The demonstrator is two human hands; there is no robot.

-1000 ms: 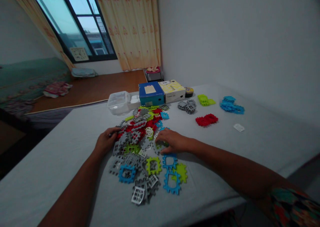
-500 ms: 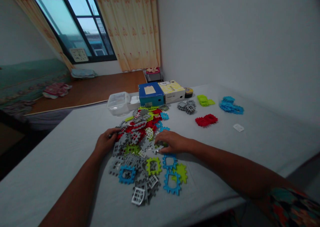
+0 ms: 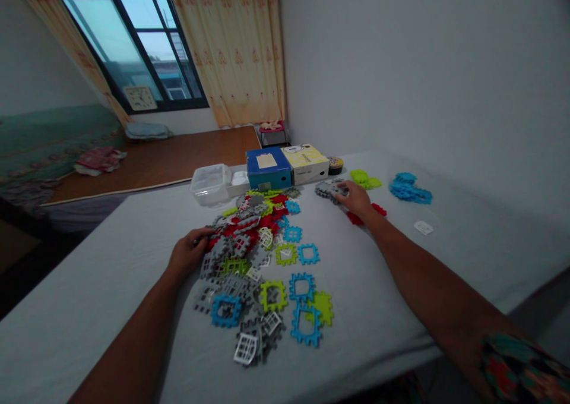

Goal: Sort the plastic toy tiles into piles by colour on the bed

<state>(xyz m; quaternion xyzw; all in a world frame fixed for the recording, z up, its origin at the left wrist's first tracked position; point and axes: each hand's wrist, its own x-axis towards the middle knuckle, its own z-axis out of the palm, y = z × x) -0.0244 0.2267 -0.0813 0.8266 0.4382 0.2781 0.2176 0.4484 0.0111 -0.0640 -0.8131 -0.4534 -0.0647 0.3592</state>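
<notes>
Right hand: You held it at the right end of the grey stack, thumb and fingers slightly parted; whether they gripped a piece could not be told.
Left hand: You had it curled at the left edge of the mixed heap, fingers against its pieces; a grip could not be confirmed.
Step in hand: By judgement, you were placing or squaring a grey piece at that stack.
Next move: This position called for a gentle, level release, leaving neighbouring pieces undisturbed.
Heap contents: Grey, red, lime, blue and white pieces overlapped in front of you.
Heap's right side: A blue frame lay just beside a lime frame.
Single-colour groups: The red group sat partly behind your right wrist; the lime group lay beyond it, the blue group farther right.
White piece: It lay alone, nearer you than the blue group.
Far row: A clear tub, blue box, yellow-and-white box and round tin stood on the cloth-covered bench.
</notes>
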